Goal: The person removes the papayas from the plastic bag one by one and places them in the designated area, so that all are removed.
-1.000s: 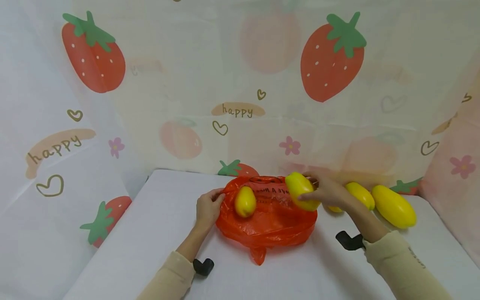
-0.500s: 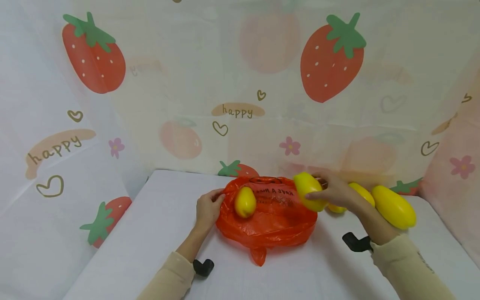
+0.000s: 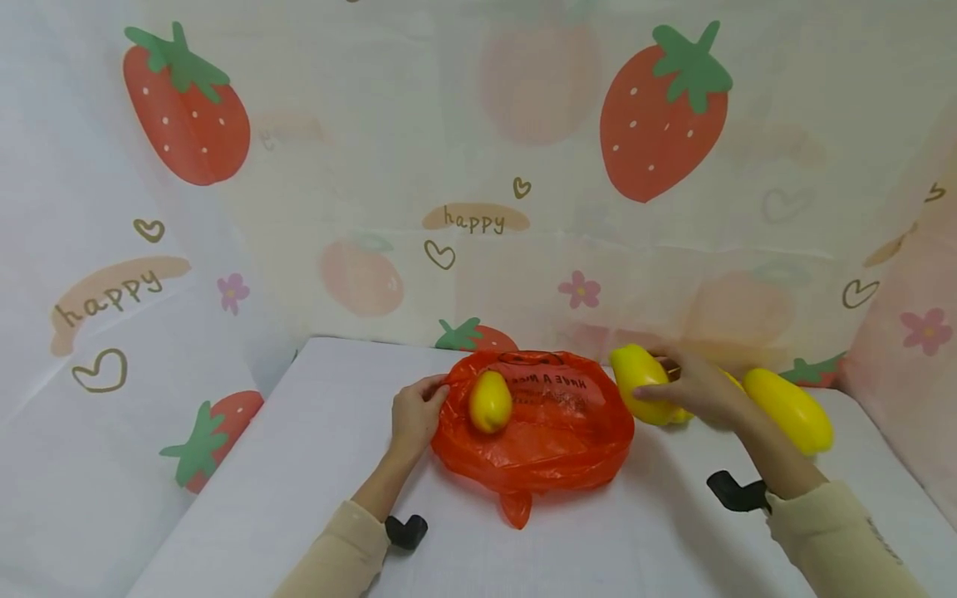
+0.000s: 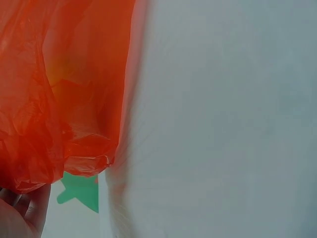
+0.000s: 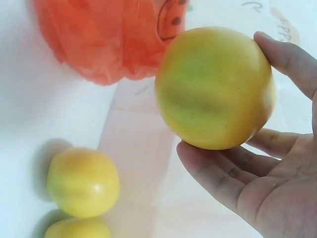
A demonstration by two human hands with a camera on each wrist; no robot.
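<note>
A red plastic bag (image 3: 534, 465) with dark printing lies mouth up on the table. One yellow oblong fruit (image 3: 490, 403) sits in its left part. At the bag's left rim, my left hand (image 3: 414, 419) pinches the plastic; in the left wrist view only part of that hand (image 4: 25, 213) shows below the red film. My right hand (image 3: 703, 389) holds a second yellow oblong fruit (image 3: 635, 378) just beyond the bag's right rim. Seen close in the right wrist view, this fruit (image 5: 215, 89) has a greenish tint and sits between thumb and fingers.
A longer yellow fruit (image 3: 788, 411) lies on the table at the right, with others partly hidden behind my right hand. Two yellow fruits, one whole (image 5: 84, 182), show low in the right wrist view. Strawberry-printed cloth (image 3: 374, 166) stands behind the table.
My right hand has moved right with the fruit, from over the bag's right side to outside its rim. My left hand and the fruit in the bag have stayed in place.
</note>
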